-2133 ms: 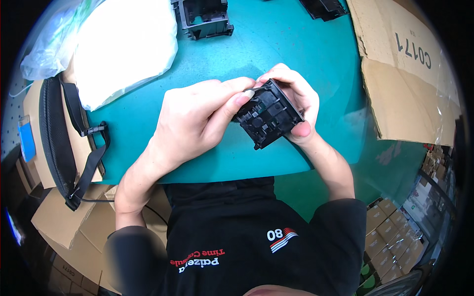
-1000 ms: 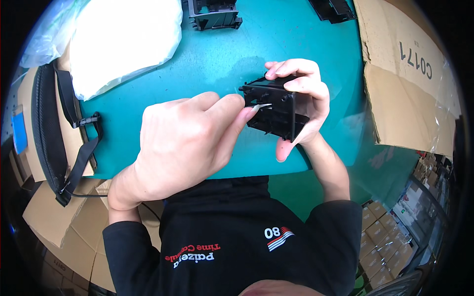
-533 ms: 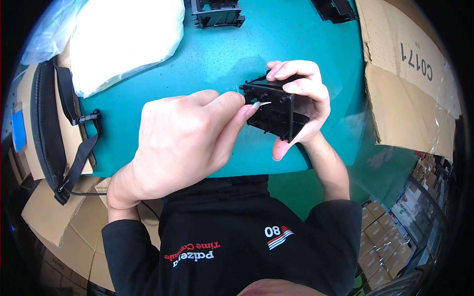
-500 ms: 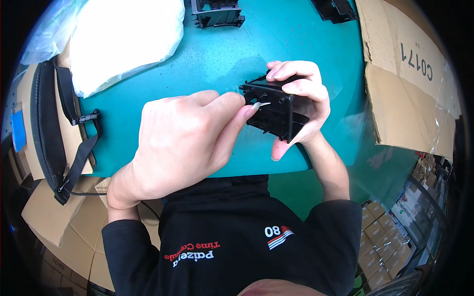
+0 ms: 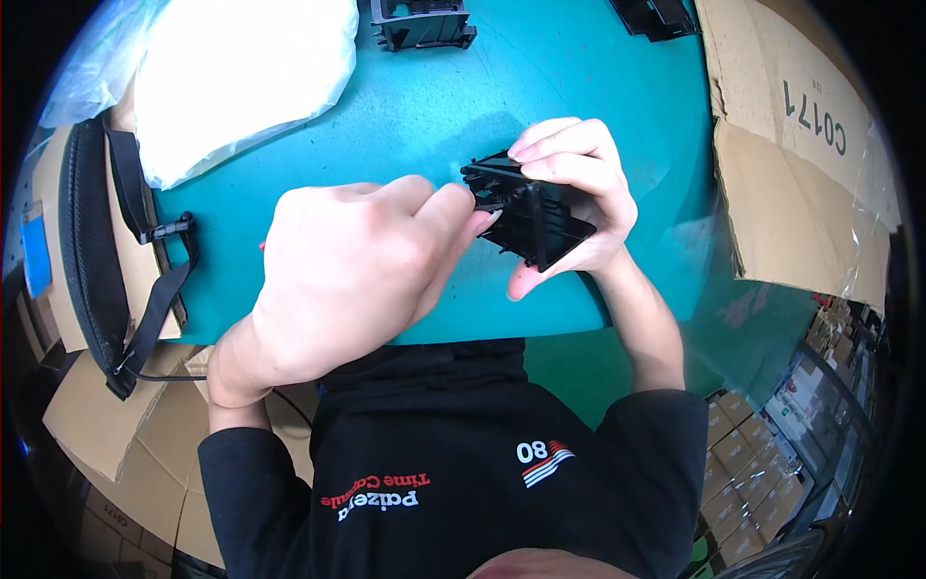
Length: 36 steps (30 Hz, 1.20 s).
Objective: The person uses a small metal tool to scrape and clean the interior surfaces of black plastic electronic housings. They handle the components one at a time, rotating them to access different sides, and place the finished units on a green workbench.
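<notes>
A black plastic housing (image 5: 535, 217), boxy with open sides and small pegs along its edges, is held tilted above the green table. My right hand (image 5: 588, 183) grips it from the right, fingers over the top and thumb underneath. My left hand (image 5: 357, 265) is closed, its thumb and forefinger pinched at the housing's left side. Whatever sits in that pinch is mostly hidden by the fingers. A small red spot shows at the far left edge of this hand, too little to name.
Another black plastic housing (image 5: 422, 26) and a dark plastic part (image 5: 656, 17) lie at the table's (image 5: 415, 116) far side. A white plastic bag (image 5: 246, 82) covers the far left, near a black strap (image 5: 178, 230). A cardboard box (image 5: 796, 154) stands on the right.
The housing has shifted slightly left and turned in my right hand. A pale pointed tip seen beyond my left fingertips earlier is no longer plain. The red spot by my left hand has appeared.
</notes>
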Each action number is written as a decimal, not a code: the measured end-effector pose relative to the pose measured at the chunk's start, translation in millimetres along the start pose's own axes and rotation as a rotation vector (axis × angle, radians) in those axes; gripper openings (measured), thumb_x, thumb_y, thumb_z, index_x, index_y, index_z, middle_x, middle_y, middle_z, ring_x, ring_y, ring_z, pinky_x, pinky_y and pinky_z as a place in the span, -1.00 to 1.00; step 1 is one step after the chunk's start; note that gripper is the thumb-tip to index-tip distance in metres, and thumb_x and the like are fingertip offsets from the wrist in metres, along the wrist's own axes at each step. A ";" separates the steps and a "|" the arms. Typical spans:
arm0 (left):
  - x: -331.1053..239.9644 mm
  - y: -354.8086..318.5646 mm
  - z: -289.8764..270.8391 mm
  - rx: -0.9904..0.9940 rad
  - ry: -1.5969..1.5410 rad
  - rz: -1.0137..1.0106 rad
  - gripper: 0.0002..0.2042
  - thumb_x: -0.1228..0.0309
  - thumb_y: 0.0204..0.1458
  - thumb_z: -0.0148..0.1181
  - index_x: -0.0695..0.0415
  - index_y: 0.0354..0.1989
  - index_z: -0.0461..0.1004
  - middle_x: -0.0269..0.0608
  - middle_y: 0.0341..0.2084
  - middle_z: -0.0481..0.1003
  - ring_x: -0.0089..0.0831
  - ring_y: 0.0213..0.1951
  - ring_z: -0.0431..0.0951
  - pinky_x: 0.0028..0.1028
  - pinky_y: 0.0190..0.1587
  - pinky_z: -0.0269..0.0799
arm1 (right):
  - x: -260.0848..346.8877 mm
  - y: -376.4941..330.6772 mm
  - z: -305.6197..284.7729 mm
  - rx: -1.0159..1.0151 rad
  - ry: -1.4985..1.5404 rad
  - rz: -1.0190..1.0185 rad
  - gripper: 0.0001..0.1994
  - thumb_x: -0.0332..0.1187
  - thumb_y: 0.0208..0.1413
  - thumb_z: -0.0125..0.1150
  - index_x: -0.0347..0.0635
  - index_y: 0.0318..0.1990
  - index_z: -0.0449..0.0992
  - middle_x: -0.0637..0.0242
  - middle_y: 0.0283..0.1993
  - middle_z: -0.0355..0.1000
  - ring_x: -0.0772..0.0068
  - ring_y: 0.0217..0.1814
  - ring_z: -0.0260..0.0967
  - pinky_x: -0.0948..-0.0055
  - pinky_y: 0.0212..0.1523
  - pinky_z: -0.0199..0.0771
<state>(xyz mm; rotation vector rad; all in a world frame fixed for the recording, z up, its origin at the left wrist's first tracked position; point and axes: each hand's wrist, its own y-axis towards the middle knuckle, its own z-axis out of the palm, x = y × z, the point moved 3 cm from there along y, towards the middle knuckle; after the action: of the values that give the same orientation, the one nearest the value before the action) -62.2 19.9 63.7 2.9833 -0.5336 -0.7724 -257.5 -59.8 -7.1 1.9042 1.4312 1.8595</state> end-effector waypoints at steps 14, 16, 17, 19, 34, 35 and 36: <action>-2.1 -4.6 12.8 -0.163 0.343 0.100 -0.83 0.25 0.05 0.39 -0.02 -0.28 0.54 -0.37 -0.56 0.21 -0.47 -0.54 0.38 -0.41 -0.51 0.30 | 9.1 6.5 -3.9 0.060 -0.166 -0.008 -0.15 0.06 -0.51 0.78 -0.27 0.00 0.64 0.25 -0.09 0.58 0.22 -0.05 0.48 0.28 -0.01 0.54; 2.5 -0.8 5.7 -0.195 0.245 0.102 -0.80 0.32 0.05 0.41 0.02 -0.16 0.61 -0.35 -0.56 0.24 -0.45 -0.54 0.37 -0.40 -0.50 0.30 | 8.6 7.4 -12.1 0.012 -0.166 0.016 -0.13 0.09 -0.52 0.78 -0.30 -0.01 0.63 0.22 -0.09 0.57 0.23 -0.04 0.48 0.29 0.00 0.53; 6.1 1.0 2.9 -0.210 0.196 0.104 -0.77 0.36 0.04 0.42 0.04 -0.11 0.65 -0.35 -0.55 0.26 -0.44 -0.54 0.36 -0.40 -0.50 0.30 | -3.0 -0.1 -18.2 -0.036 -0.067 0.075 -0.04 0.15 -0.53 0.78 -0.35 0.04 0.58 0.17 -0.02 0.53 0.27 0.01 0.47 0.31 0.03 0.51; 15.8 3.5 3.0 -0.250 -0.007 0.072 -0.70 0.44 0.05 0.42 0.08 -0.01 0.67 -0.31 -0.54 0.30 -0.42 -0.54 0.36 -0.41 -0.48 0.31 | -9.7 -7.5 -11.9 -0.311 0.255 0.453 0.03 0.38 -0.18 0.50 -0.41 0.19 0.42 0.14 0.07 0.47 0.35 0.07 0.46 0.31 0.06 0.52; 20.9 14.4 44.0 -0.337 -0.234 0.202 -0.67 0.45 0.02 0.48 0.20 -0.02 0.66 -0.24 -0.52 0.39 -0.42 -0.56 0.43 -0.45 -0.54 0.33 | -21.4 -26.8 2.7 -0.514 1.292 1.136 -0.06 0.54 0.24 -0.22 -0.25 0.25 0.45 -0.05 0.14 0.51 0.05 0.13 0.55 0.05 0.10 0.66; 21.5 14.7 44.2 -0.347 -0.221 0.206 -0.67 0.45 0.01 0.48 0.20 -0.02 0.66 -0.24 -0.53 0.39 -0.41 -0.57 0.43 -0.45 -0.54 0.33 | -20.1 -26.0 3.6 -0.520 1.198 1.168 -0.05 0.56 0.23 -0.22 -0.25 0.24 0.46 -0.05 0.13 0.51 0.06 0.12 0.56 0.06 0.09 0.66; 21.4 14.7 44.0 -0.356 -0.207 0.209 -0.67 0.45 0.00 0.49 0.20 -0.03 0.66 -0.24 -0.53 0.39 -0.41 -0.57 0.43 -0.45 -0.55 0.32 | -17.7 -24.3 5.0 -0.523 1.105 1.199 -0.04 0.57 0.22 -0.22 -0.25 0.23 0.46 -0.05 0.13 0.52 0.07 0.11 0.56 0.06 0.09 0.65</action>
<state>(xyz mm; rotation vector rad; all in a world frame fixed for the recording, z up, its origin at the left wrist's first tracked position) -70.1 2.1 16.5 2.4939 -0.6266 -1.0369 -262.4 -55.9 -36.9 1.4665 -0.5690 3.5708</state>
